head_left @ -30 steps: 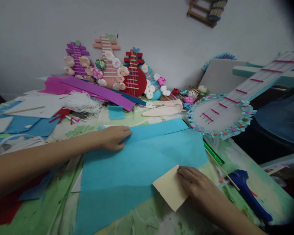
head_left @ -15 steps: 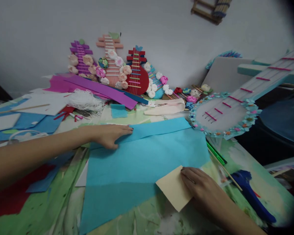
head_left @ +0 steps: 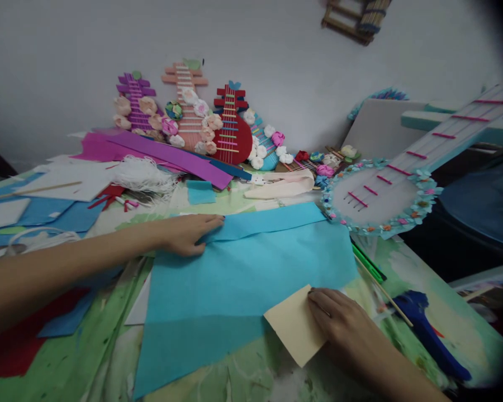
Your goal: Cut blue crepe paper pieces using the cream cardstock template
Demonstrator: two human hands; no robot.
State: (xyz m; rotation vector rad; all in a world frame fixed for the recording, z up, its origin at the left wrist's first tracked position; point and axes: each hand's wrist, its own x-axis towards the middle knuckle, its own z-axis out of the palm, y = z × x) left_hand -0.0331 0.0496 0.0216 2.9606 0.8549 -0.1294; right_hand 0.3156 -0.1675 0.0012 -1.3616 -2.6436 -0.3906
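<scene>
A large turquoise sheet (head_left: 243,279) lies over the table in front of me, its far edge folded over in a long strip (head_left: 272,220). Resting flat on the left end of that fold is my left hand (head_left: 188,233), fingers stretched out to the right. My right hand (head_left: 339,321) pinches the upper right edge of a small cream paper square (head_left: 295,324) at the sheet's near right edge. The thumb of this hand is mostly hidden. Beyond the fold sits a small turquoise scrap (head_left: 201,192).
Flower-decorated model lutes (head_left: 233,139) lean against the wall. A larger white one (head_left: 375,195) stands at the right. Near it lie a green cutter (head_left: 369,262), a thin stick (head_left: 385,293) and a dark blue glue gun (head_left: 431,335). Purple strips (head_left: 171,153) and white string (head_left: 145,176) lie at the back left.
Both hands keep nearly the same places on the sheet and the paper square. The whole view has shifted slightly.
</scene>
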